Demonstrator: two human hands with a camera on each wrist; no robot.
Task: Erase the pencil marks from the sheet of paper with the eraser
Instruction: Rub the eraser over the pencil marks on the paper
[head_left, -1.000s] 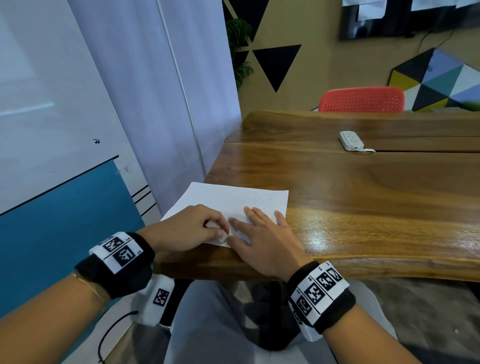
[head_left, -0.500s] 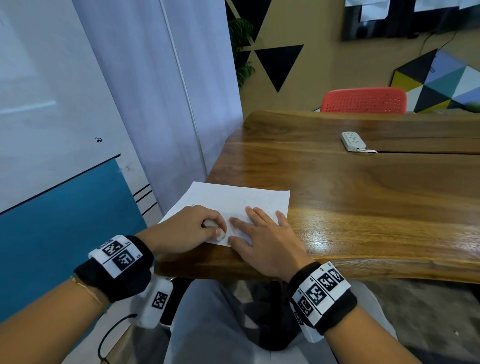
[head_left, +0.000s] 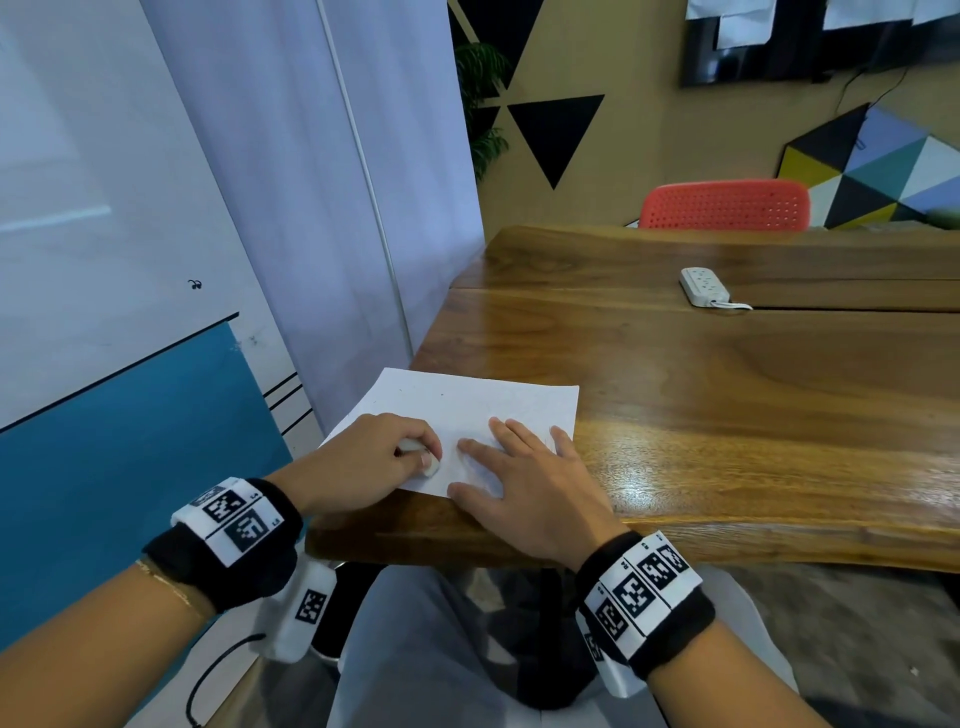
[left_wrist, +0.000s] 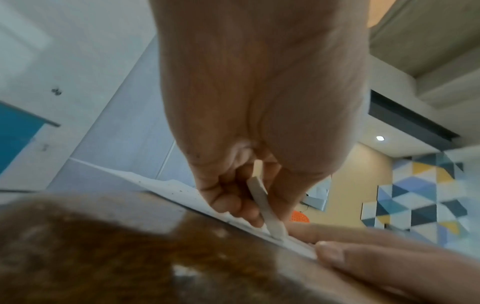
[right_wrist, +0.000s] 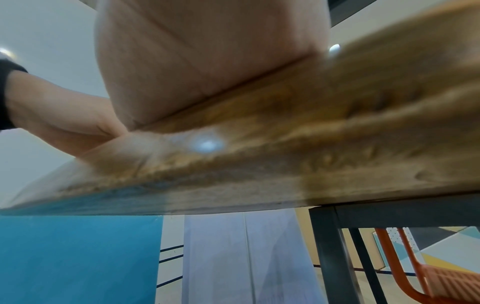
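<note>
The left hand (head_left: 371, 462) is curled around a white eraser (head_left: 430, 466), pinched between thumb and fingers, with the eraser's lower end pressed onto the sheet of paper (head_left: 467, 405). In the left wrist view the eraser (left_wrist: 262, 197) shows as a thin, slightly bent white strip running down from the fingers (left_wrist: 226, 197) to the paper's near edge (left_wrist: 179, 191), where its tip meets the sheet. The right hand (head_left: 524, 488) lies flat just beside it, fingers straight and spread, pressing down on the near right part of the paper; its thumb reaches the sheet's near edge. The two hands are close together, the eraser between them, not quite touching the right forefinger as far as the head view shows.

The paper lies at the near left corner of the wooden worktop (head_left: 727, 395), its left corner sticking out past the worktop's edge. Its surface looks nearly white; a few tiny dark specks show on it, and any pencil marks are too faint to make out. In the right wrist view only the base of the right hand (right_wrist: 207, 51) resting on the worktop (right_wrist: 311, 133) can be seen, blurred.

Both wrists wear black bands with black-and-white square markers. Farther back on the worktop lies a white power strip (head_left: 704, 286), well apart from the paper. Behind the far edge stands a red chair (head_left: 724, 205).
</note>
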